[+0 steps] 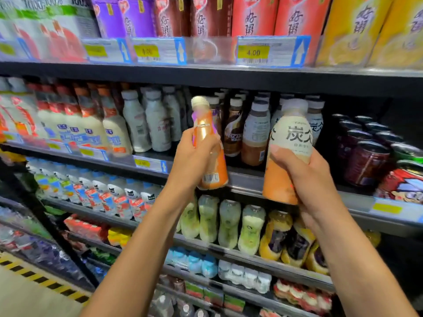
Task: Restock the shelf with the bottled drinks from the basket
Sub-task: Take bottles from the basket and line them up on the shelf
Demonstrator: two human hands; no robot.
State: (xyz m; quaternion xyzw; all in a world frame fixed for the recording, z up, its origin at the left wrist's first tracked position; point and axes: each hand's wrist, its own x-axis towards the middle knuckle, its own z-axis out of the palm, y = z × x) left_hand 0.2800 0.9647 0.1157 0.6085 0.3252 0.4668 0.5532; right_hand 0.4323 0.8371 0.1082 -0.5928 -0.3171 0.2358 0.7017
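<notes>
My left hand (194,154) grips an orange bottle with a cream cap (207,143), held tilted in front of the middle shelf (247,179). My right hand (304,177) grips a larger bottle (288,152) with a white cap, a cream label with dark characters and an orange lower half. Both bottles hang just in front of the shelf's edge, close to a row of brown and white-capped bottles (256,131). The basket is out of view.
White milk bottles (137,122) fill the shelf's left part and dark cans (366,152) its right. Cartons (254,17) and price tags (272,51) line the shelf above. Green and yellow bottles (229,225) stand below. A striped floor marking (41,280) runs at lower left.
</notes>
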